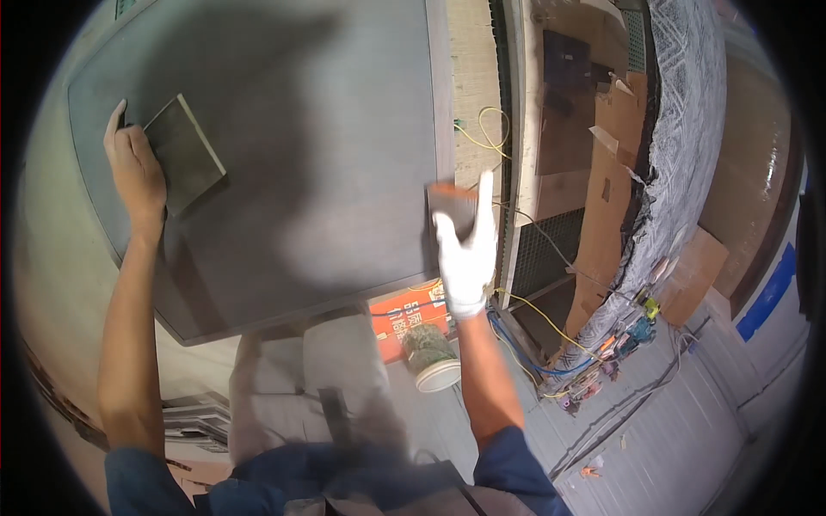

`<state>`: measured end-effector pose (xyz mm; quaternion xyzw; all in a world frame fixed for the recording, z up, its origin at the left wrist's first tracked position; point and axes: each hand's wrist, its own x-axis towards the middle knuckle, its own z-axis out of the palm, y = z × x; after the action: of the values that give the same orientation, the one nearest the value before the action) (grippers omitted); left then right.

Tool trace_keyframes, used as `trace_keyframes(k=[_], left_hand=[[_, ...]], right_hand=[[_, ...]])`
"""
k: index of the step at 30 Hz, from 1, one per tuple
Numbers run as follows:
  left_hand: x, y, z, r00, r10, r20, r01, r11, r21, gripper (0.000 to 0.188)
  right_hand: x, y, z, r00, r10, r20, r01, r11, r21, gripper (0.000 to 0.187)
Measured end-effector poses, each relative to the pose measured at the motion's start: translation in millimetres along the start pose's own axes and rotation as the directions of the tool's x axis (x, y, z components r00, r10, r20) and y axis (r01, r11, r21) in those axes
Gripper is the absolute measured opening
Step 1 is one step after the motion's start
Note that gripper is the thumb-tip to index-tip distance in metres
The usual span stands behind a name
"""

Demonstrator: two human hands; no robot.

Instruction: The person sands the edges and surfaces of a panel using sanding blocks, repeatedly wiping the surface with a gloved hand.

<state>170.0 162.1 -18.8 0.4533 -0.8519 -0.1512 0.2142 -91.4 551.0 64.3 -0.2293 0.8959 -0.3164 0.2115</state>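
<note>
My bare left hand (142, 181) is at the left, its fingers bent round the edge of a dark square plate (191, 163) with a pale strip along one side. The plate is over a large dark grey panel (361, 155) with a thin frame; whether it touches the panel I cannot tell. In a white glove, my right hand (467, 267) grips a small dark block (456, 206) with an orange-brown end. The block is at the panel's right frame edge, between my thumb and fingers.
To the right stands an open wooden frame with a torn cardboard strip (607, 206) and grey patterned padding (688, 103). A yellow cord (482, 129) loops beside the panel. Below are a red box (396, 322), a tub on its side (430, 357), cables and small coloured items (637, 331).
</note>
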Motion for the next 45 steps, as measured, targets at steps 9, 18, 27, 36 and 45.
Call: trace_keyframes(k=[9,18,27,36,45], left_hand=[[-2,24,0,0.983,-0.166,0.076,0.167,0.986,-0.007,0.026],[7,42,-16,0.944,-0.305,0.125,0.314,0.948,-0.059,0.027],[8,36,-14,0.983,-0.137,0.12,0.133,0.99,0.042,0.026],[0,32,-21,0.978,-0.132,0.161,0.125,0.991,0.049,0.026],[-3,31,-7,0.987,-0.118,0.108,0.115,0.993,0.034,0.021]], right_hand=[[297,-152,43,0.955,-0.268,-0.129,0.267,0.963,-0.029,0.063],[316,-179,34,0.993,-0.108,0.045,0.117,0.939,-0.323,0.084],[400,-213,30,0.323,-0.675,0.663,0.942,0.295,-0.158,0.076],[399,-221,45,0.287,-0.698,0.656,0.942,0.331,-0.061,0.081],[255,-392,308,0.414,-0.836,0.36,0.864,0.486,0.133,0.015]])
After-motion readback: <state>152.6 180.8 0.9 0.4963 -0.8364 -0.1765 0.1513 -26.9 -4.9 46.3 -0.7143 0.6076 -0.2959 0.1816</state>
